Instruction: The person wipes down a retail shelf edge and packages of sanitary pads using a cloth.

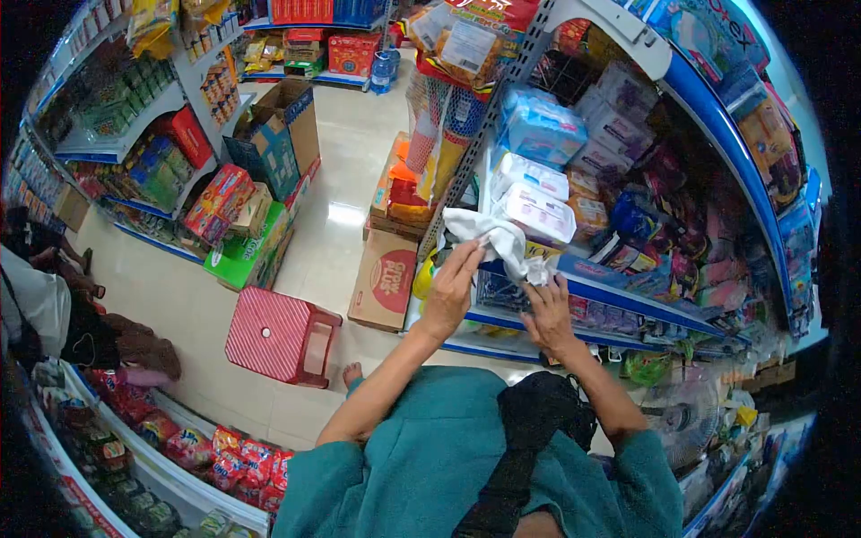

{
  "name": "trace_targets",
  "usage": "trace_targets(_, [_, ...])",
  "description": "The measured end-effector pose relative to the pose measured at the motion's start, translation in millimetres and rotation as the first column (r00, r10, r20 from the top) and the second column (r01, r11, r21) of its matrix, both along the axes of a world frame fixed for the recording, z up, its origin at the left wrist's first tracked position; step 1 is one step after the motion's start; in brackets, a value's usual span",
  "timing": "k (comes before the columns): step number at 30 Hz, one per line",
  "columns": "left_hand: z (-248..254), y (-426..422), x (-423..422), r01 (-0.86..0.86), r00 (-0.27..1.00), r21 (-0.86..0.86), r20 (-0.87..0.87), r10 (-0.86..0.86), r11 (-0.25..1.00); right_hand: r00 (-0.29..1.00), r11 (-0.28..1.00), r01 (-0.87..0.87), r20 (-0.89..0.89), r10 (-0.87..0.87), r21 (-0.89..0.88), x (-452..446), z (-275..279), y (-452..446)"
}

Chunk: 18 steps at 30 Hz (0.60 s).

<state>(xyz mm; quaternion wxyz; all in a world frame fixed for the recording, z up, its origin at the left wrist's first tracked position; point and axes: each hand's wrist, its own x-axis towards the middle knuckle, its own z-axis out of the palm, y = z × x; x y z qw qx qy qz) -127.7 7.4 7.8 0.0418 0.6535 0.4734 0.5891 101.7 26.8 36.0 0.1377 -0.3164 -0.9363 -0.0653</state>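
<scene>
A white cloth [491, 229] is bunched at the front edge of the shelf, against wrapped packs of a white product [536, 212]. My left hand [451, 291] has its fingers closed on the cloth's middle. Lower and to the right, my right hand [549, 316] has its fingertips bent around the crumpled end of the same cloth. Part of the grip of each hand is hidden behind the fingers. Blue packs [543, 125] stand farther back on this shelf.
A red striped stool [260, 336] stands on the floor to the left, near a cardboard box [381, 280]. Snack bags [466, 49] hang from the shelf's end post. A green box [247, 255] sits across the aisle. A person's sleeve [40, 300] shows at far left.
</scene>
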Motion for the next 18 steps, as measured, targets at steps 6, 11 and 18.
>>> trace_targets(6, [9.2, 0.1, -10.5, -0.055, 0.993, 0.004, 0.100, 0.054, 0.998, 0.988, 1.000, 0.008, -0.152, -0.009, -0.010, 13.3, 6.0, -9.0])
trace_targets(11, [34.2, 25.3, -9.9, -0.029, 0.920, -0.153, 0.382, 0.086, 0.988, 0.958, 0.999, 0.025, -0.285, -0.013, 0.040, 19.0, 26.4, -2.8])
trace_targets(18, [28.2, 36.8, -19.4, 0.155, 0.747, -0.208, 0.664, 0.023, 0.966, 0.905, 0.983, -0.012, -0.416, 0.089, 0.184, -4.2, 63.7, 1.4])
